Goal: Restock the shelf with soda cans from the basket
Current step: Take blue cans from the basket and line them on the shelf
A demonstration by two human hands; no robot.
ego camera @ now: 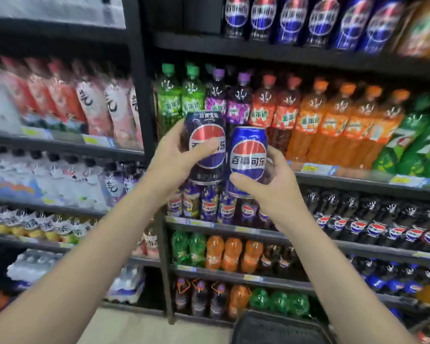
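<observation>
While we look down from the head camera, we hold two soda cans up in front of the drinks shelving. Our left hand [170, 157] grips the dark can [205, 145], with the thumb lying across its red, white and blue logo and the other fingers curled round its far side. Our right hand [266, 184] grips the blue can [248, 155] from its lower right, thumb pressed against the bottom edge of the logo and fingers wrapped behind. Both cans stand upright, just beside each other and nearly touching, the dark one a little higher and to the left.

Behind the cans we see a shelf [358, 181] lined with green, purple, red and orange bottles [308, 120], its front edge carrying yellow and blue price tags. Below it, directly under our hands, sits a row of small purple cans [209, 207], and to their right a long row of dark cola bottles [382, 219]. Above, on the top shelf, blue cans [320, 18] stand in a line, blurred. At the bottom edge of the view, between our forearms, we make out the dark basket [278, 328]; what lies in it we cannot tell. Left of the black upright post [139, 95], more blurred bottles fill the neighbouring shelves.
</observation>
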